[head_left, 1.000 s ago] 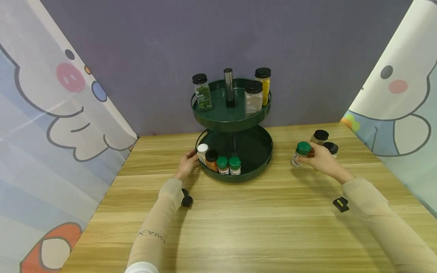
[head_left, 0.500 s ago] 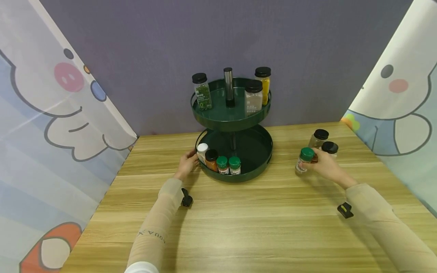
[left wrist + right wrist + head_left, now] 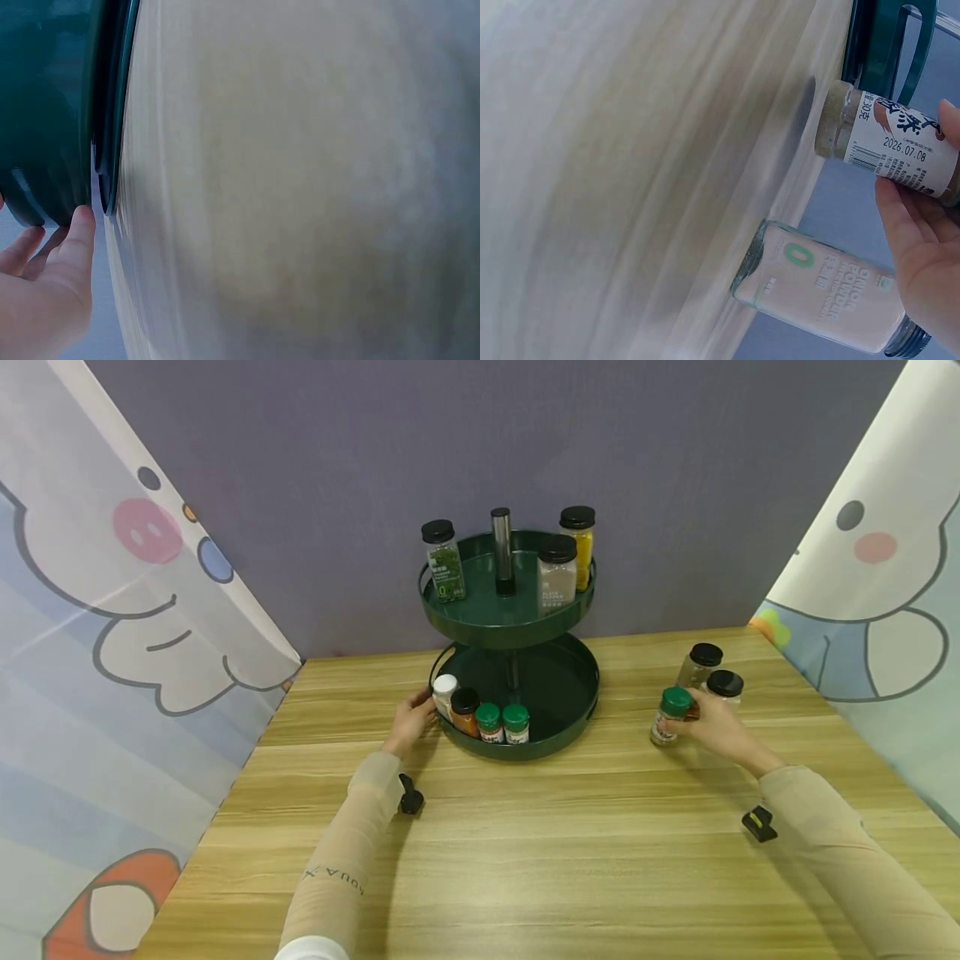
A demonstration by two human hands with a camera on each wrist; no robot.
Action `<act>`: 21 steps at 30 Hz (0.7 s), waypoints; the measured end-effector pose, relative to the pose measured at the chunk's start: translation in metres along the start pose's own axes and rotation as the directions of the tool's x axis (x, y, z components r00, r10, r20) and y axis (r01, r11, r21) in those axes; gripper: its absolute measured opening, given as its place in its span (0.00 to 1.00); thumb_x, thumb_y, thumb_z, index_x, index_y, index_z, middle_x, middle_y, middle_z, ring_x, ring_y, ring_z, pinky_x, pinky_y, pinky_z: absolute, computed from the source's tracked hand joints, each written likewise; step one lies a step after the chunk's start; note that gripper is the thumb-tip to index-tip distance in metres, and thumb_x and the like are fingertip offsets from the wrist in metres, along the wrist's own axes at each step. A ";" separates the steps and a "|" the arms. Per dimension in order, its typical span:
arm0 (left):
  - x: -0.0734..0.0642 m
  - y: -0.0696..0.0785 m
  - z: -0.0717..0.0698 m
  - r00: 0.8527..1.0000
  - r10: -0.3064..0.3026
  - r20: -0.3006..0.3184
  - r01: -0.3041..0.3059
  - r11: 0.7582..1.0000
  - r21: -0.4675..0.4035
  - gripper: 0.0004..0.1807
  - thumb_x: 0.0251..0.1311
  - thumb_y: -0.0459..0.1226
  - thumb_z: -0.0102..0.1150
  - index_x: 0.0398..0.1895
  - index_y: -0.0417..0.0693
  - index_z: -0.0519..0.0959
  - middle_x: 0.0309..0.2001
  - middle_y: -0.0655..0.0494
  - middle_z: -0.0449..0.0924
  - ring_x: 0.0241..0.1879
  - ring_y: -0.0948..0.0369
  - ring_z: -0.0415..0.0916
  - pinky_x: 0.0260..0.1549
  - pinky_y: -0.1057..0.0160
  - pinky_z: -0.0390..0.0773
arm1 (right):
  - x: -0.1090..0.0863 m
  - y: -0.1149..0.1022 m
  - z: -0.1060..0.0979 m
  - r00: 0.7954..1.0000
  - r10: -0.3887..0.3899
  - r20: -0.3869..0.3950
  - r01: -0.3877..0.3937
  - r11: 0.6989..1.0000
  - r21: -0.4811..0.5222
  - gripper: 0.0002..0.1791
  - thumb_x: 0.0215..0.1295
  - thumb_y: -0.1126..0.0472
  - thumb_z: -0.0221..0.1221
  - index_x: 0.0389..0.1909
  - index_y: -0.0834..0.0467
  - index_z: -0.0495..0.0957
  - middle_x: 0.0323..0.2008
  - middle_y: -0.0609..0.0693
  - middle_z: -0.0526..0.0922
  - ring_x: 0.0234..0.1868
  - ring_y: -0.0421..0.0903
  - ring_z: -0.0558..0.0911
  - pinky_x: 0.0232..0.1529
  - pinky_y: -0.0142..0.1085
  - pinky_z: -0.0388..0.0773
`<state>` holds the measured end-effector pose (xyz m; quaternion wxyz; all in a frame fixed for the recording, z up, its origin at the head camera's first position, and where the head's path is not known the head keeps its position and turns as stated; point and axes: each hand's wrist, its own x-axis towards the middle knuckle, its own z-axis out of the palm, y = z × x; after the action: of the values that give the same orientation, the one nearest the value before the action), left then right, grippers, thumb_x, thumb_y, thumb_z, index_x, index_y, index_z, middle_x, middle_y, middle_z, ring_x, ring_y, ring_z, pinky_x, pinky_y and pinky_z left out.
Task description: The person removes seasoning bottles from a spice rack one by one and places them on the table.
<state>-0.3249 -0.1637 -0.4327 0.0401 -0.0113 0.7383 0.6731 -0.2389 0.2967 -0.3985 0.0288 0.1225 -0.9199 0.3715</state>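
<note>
My right hand [image 3: 712, 722] grips a small spice jar with a green cap [image 3: 670, 717]. In the right wrist view this jar [image 3: 896, 142] shows a white label, and its base is slightly off the table. Just behind the hand stand a black-capped jar [image 3: 699, 666] and an onion powder jar [image 3: 821, 289], its black cap also seen in the head view. My left hand [image 3: 408, 724] touches the outer left wall of the lower tray of a dark green two-tier rack [image 3: 551, 742]. In the left wrist view its fingers [image 3: 79, 232] lie fairly straight against the green wall.
The lower tray holds a white-capped bottle [image 3: 445, 693], a black-capped orange jar [image 3: 465, 714] and two green-capped jars [image 3: 516, 724]. On the upper tray [image 3: 487, 635] stand green herb [image 3: 446, 564], black pepper [image 3: 557, 578] and yellow [image 3: 579, 547] jars. A grey wall [image 3: 337, 510] rises behind.
My right hand has moved a little to the right and nearer to me with the green-capped jar, uncovering more of the two black-capped jars. The left hand has stayed at the tray.
</note>
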 end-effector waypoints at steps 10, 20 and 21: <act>0.000 0.000 -0.001 1.000 0.001 -0.002 -0.001 1.000 0.002 0.28 0.67 0.38 0.46 0.67 0.35 0.57 0.65 0.40 0.59 0.62 0.49 0.62 0.61 0.56 0.66 | -0.001 0.002 0.001 1.000 0.026 -0.004 -0.026 0.999 -0.035 0.31 0.59 0.55 0.61 0.54 0.73 0.66 0.45 0.68 0.77 0.46 0.62 0.78 0.43 0.47 0.79; 0.000 0.000 -0.001 1.000 -0.012 0.003 0.012 1.000 0.005 0.28 0.67 0.39 0.46 0.67 0.37 0.57 0.66 0.42 0.59 0.63 0.51 0.62 0.61 0.57 0.66 | 0.000 0.008 0.003 1.000 0.029 -0.005 -0.030 0.998 -0.049 0.31 0.58 0.55 0.62 0.53 0.73 0.67 0.44 0.67 0.78 0.45 0.60 0.79 0.42 0.41 0.78; 0.000 0.000 -0.001 1.000 -0.014 0.000 0.014 1.000 0.005 0.28 0.67 0.39 0.46 0.67 0.37 0.57 0.66 0.42 0.59 0.62 0.51 0.62 0.61 0.57 0.66 | 0.000 0.007 0.003 0.999 0.032 -0.005 -0.032 0.998 -0.047 0.31 0.58 0.55 0.62 0.53 0.73 0.67 0.44 0.67 0.78 0.45 0.60 0.79 0.42 0.41 0.78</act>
<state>-0.3253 -0.1651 -0.4322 0.0448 -0.0161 0.7398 0.6711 -0.2405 0.2998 -0.4059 0.0275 0.1062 -0.9302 0.3502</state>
